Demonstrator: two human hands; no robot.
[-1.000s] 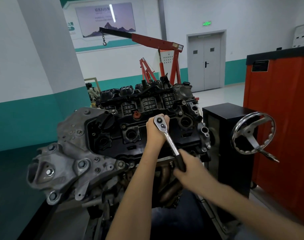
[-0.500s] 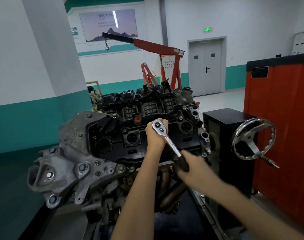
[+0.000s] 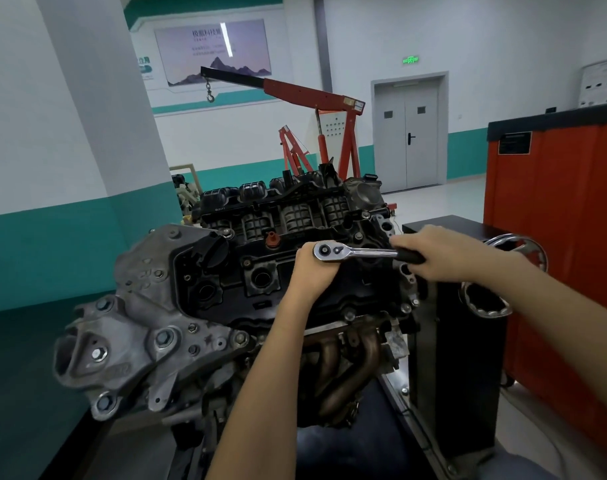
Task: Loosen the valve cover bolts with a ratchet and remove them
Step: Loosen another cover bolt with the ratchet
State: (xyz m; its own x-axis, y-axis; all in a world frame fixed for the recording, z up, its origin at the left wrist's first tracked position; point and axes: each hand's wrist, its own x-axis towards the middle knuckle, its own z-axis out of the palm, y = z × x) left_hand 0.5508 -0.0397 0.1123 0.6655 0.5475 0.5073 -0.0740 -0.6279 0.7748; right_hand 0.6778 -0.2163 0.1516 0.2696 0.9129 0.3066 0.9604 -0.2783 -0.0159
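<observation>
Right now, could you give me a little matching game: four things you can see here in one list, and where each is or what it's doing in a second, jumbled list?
Things:
1. left hand
2. right hand
3. engine hoist
4. handwheel

Places and states:
A. red, standing at the back near the grey door
B. grips the black handle of the ratchet
C. shiny metal, beside the black stand, partly behind a forearm
D. wrapped under the ratchet's head, over the valve cover

Pairs: 1-D, 2-B, 3-A, 4-C.
</observation>
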